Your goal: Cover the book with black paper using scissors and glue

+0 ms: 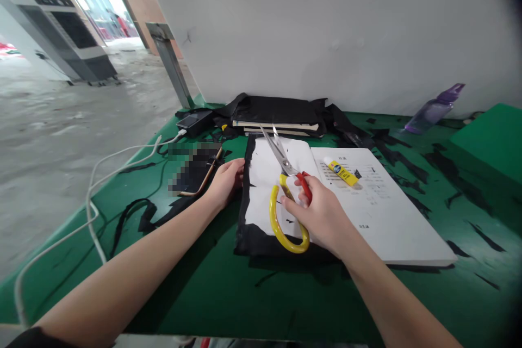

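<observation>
An open book lies before me, its left side edged with a black fabric-like cover with ragged inner edges over the white page. My left hand grips the cover's left edge, its fingertips partly hidden. Above the left page, my right hand holds scissors by the red handle; the yellow loop hangs free. The blades are apart and point away from me. On the right page rests a yellow glue stick with a white cap.
A phone, white cables and a black adapter lie left. Black-covered books stack against a white panel. Black scraps litter the green table. A purple bottle stands back right.
</observation>
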Motion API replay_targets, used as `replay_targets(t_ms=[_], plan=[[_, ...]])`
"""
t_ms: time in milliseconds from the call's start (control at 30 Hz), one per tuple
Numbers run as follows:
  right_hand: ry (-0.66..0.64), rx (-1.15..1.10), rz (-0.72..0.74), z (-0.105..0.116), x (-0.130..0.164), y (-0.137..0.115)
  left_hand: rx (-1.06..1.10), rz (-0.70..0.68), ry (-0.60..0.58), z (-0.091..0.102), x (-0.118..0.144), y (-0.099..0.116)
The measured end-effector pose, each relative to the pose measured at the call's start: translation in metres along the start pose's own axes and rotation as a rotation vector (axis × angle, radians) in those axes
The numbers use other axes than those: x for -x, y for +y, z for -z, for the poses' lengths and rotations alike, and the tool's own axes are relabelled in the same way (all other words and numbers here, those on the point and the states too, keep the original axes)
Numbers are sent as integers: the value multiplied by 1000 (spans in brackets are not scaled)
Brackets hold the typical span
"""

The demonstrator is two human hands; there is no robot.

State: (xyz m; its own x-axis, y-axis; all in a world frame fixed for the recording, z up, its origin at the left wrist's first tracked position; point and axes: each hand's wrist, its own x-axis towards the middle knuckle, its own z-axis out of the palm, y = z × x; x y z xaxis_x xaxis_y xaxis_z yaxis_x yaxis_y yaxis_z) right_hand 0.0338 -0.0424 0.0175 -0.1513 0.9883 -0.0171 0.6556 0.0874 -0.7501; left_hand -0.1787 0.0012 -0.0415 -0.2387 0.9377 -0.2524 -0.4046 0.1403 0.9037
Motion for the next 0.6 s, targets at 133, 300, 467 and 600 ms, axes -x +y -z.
replay_targets(t_ms=[133,300,467,600], plan=[[-59,49,20,-4,2,0,22,14,-71,1,4,3],[-99,151,10,-6,4,-2,40,-3,-103,2,6,1],[-138,306,16,-6,6,-4,44,-19,-118,2,5,-1],[-173,435,36,-8,12,-8,42,-23,-148,4,4,-3]])
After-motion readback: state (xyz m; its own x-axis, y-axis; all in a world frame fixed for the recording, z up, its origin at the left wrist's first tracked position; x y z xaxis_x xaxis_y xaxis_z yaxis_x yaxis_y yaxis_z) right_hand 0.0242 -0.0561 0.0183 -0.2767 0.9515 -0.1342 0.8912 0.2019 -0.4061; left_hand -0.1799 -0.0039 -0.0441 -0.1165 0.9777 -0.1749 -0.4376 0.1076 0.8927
